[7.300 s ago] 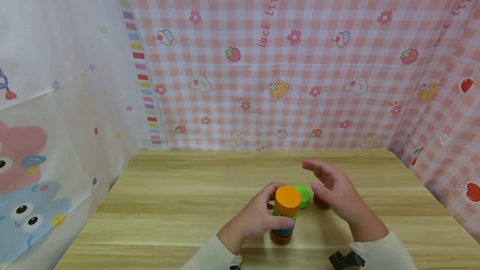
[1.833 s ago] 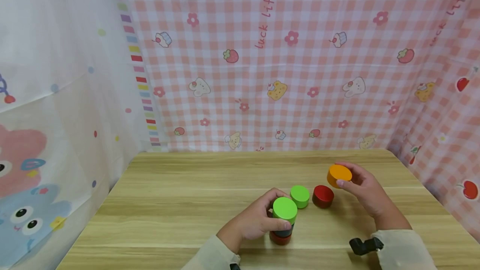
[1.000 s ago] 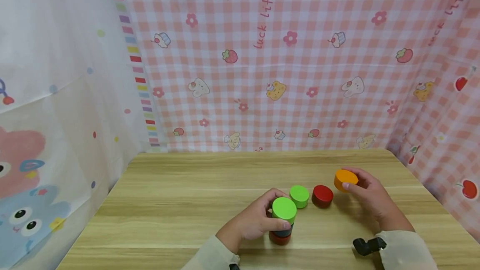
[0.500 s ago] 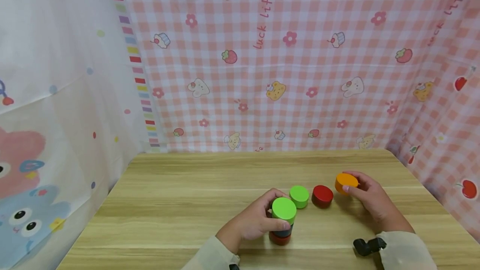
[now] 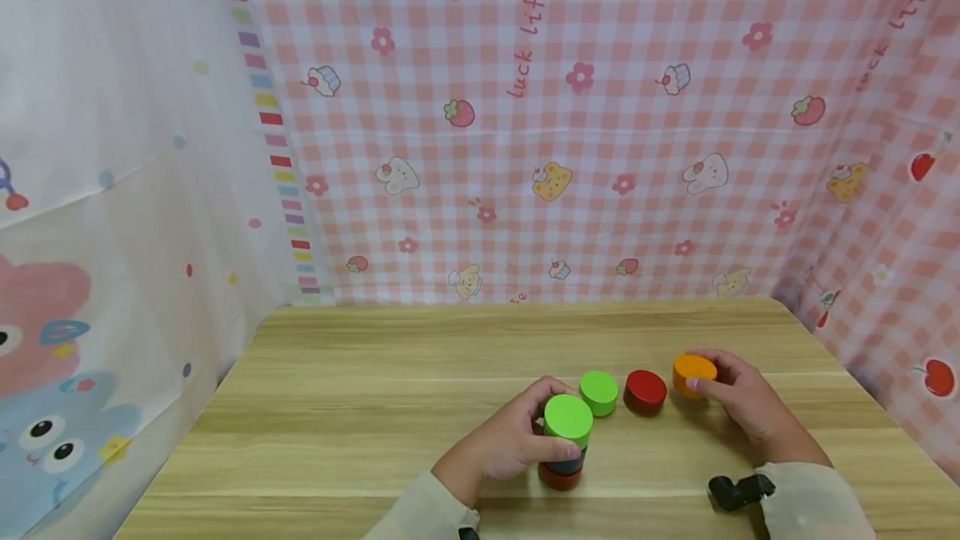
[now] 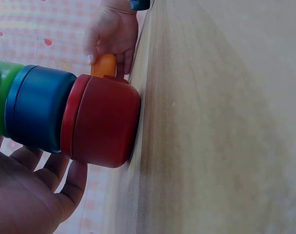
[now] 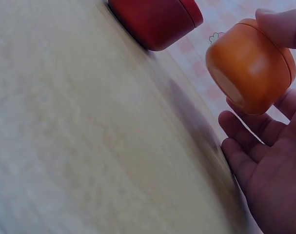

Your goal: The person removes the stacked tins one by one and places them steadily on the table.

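Observation:
My left hand (image 5: pixel 513 440) grips an upright stack of small round lidded canisters on the table. The stack has a green canister (image 5: pixel 567 419) on top, a blue one (image 6: pixel 43 107) in the middle and a red one (image 6: pixel 106 122) at the bottom. Farther right, an orange canister (image 5: pixel 690 366) is pinched between thumb and fingers of my right hand (image 5: pixel 742 398). In the right wrist view its base is tilted, close over the tabletop, with a shadow below.
A loose green canister (image 5: pixel 597 391) and a loose dark red canister (image 5: pixel 645 392) stand in a row left of the orange one. The wooden table (image 5: pixel 375 407) ends at a pink checked cloth (image 5: pixel 480 148) behind.
The orange canister was on top of the stack earliest; my right hand took it off, carried it right past the dark red one and has since lowered it. My left hand stays on the stack.

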`<state>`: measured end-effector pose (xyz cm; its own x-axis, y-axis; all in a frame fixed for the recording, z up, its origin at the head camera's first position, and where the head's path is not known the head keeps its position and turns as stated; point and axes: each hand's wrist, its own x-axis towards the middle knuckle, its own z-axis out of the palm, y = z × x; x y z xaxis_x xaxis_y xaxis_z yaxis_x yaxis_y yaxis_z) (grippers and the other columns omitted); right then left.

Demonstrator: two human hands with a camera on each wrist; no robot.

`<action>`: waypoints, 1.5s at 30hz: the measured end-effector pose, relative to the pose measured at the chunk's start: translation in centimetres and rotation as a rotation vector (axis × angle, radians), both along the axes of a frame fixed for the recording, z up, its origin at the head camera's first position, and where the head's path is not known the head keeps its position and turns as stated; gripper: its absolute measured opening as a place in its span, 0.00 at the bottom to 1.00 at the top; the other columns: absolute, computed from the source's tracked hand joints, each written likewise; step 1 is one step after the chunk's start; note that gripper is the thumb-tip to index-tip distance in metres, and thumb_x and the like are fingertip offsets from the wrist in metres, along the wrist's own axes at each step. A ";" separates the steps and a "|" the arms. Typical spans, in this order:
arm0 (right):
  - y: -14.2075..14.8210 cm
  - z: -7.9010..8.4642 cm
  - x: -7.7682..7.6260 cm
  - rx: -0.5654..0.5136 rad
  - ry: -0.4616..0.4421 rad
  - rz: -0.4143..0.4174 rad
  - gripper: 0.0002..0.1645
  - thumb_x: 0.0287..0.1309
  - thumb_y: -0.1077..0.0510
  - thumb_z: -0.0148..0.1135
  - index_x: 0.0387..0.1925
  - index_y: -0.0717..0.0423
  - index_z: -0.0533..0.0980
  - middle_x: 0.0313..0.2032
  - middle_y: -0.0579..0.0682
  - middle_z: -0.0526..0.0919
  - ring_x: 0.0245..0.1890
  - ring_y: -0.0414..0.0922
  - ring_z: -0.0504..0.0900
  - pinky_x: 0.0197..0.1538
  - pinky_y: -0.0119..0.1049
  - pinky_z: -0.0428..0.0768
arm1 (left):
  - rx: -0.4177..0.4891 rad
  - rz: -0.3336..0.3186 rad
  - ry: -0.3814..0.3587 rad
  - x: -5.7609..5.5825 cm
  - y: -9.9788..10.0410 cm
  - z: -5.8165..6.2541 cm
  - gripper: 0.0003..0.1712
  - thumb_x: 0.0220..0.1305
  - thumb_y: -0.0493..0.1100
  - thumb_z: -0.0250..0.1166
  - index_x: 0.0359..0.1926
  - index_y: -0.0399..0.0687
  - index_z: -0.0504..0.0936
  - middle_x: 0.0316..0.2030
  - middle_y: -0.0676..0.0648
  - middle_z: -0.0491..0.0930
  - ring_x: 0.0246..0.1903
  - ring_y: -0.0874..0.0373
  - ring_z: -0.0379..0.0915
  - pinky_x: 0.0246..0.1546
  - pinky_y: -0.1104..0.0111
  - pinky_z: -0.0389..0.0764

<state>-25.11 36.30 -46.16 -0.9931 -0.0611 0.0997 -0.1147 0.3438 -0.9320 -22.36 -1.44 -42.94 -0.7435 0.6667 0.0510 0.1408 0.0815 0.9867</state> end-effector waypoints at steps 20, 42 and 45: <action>-0.1 0.0 0.0 0.204 -0.021 0.010 0.36 0.64 0.58 0.73 0.68 0.69 0.70 0.58 0.61 0.80 0.48 0.38 0.78 0.50 0.23 0.76 | -0.002 -0.007 0.005 0.0 0.0 -0.2 0.27 0.66 0.34 0.73 0.61 0.54 0.75 0.53 0.55 0.79 0.55 0.61 0.74 0.59 0.64 0.75; -0.3 1.0 0.1 0.398 -0.016 0.022 0.32 0.59 0.58 0.72 0.60 0.69 0.73 0.52 0.59 0.83 0.47 0.46 0.78 0.47 0.28 0.77 | -0.003 -0.008 0.007 -0.1 0.0 -0.3 0.27 0.66 0.34 0.73 0.62 0.54 0.75 0.53 0.55 0.80 0.55 0.61 0.75 0.59 0.64 0.75; -0.3 1.1 0.1 0.417 -0.024 0.018 0.32 0.58 0.57 0.72 0.60 0.69 0.74 0.52 0.58 0.83 0.47 0.48 0.78 0.48 0.28 0.77 | -0.003 -0.009 0.008 -0.1 -0.1 -0.3 0.27 0.66 0.34 0.73 0.62 0.54 0.75 0.53 0.55 0.80 0.55 0.61 0.75 0.60 0.64 0.75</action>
<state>-25.02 35.97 -45.11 -0.9933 -0.1088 0.0394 -0.1041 0.6908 -0.7155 -22.50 -1.49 -43.24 -0.7370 0.6737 0.0545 0.1491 0.0835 0.9853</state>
